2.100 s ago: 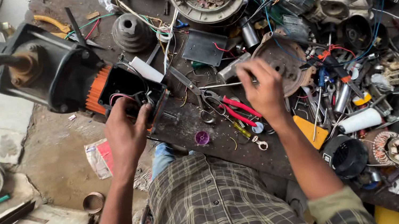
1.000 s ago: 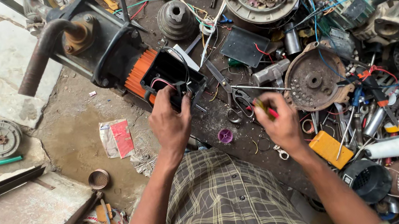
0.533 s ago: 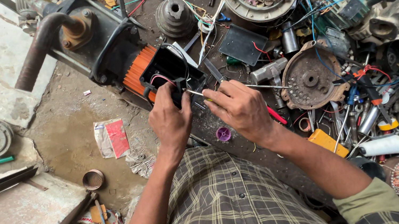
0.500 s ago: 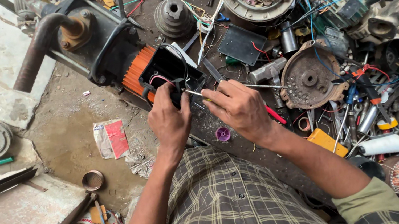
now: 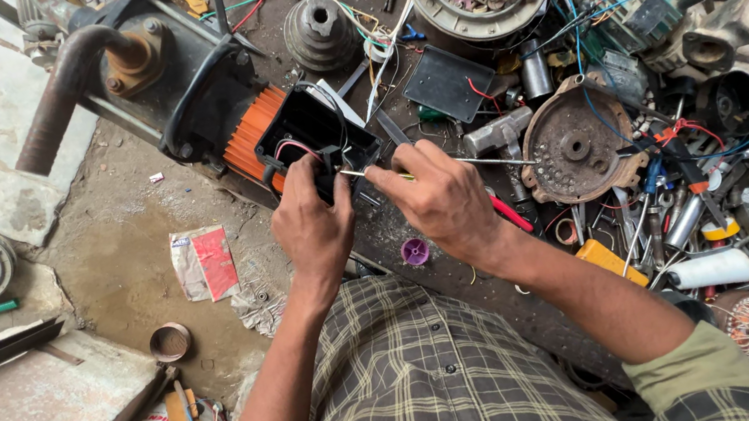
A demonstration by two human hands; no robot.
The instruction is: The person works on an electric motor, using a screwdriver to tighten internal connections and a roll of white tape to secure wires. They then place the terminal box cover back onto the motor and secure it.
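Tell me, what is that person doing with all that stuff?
A person in a checked shirt bends over a cluttered workbench. The left hand steadies the black box on an orange-ended motor. The right hand pokes a thin screwdriver at the box. Metal parts and wires lie all around.

Black terminal box (image 5: pixel 313 134): open, square, mounted on pump motor (image 5: pixel 171 82) at its orange-finned end; red and dark wires curl inside. Left hand (image 5: pixel 311 226) grips box's near edge, fingers curled over rim. Right hand (image 5: pixel 439 200) just right of box, pinching thin screwdriver (image 5: pixel 368 173); metal shaft lies near level, tip pointing left into box corner, red handle poking out behind hand on side away from box. Hands nearly touching, both just below box.
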